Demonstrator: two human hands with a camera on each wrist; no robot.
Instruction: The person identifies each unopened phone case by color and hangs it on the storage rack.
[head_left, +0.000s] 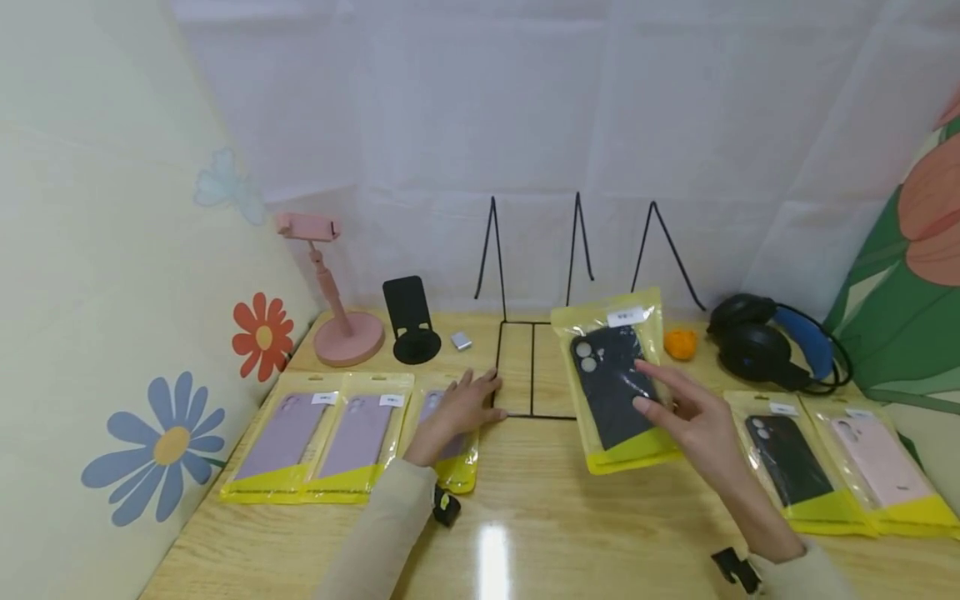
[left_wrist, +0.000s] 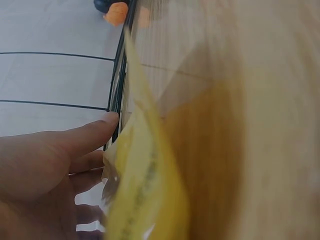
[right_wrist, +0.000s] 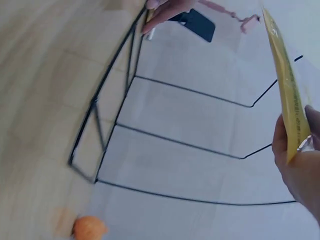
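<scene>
A: What was the right hand (head_left: 693, 417) doing at that point?

B: It held the dark phone case in its clear packet with yellow edges (head_left: 618, 379), lifted and tilted, at about two o'clock from the middle of the pale wooden tabletop (head_left: 540, 517). Its grip was a pinch: the right wrist view showed the thumb (right_wrist: 314, 120) and fingers closed on the packet's yellow edge (right_wrist: 285, 85).

A: And the left hand (head_left: 457, 408)?

B: Spread flat, fingers straight, resting on the third lilac phone case packet (head_left: 450, 454) at about nine o'clock, its fingertips touching the base of the black wire display rack (head_left: 534, 367). In the left wrist view the thumb (left_wrist: 95, 130) lay against the wire.

A: So which step was it?

B: By my judgement, the packet was on its way to a slot of the rack, while the left hand steadied the frame. It wasn't seated yet; its lower edge hung just beside the rack's right end, in front of it.

A: What would the next move call for?

B: Probably standing the packet more upright and lowering its bottom edge between two wire dividers. The packet looked floppy, so it could sag or catch on a wire.

A: Anything else nearby?

B: Black and blue headphones (head_left: 772, 342) and a small orange object (head_left: 680, 343) at one o'clock, a pink phone stand (head_left: 337, 308) at eleven.
</scene>
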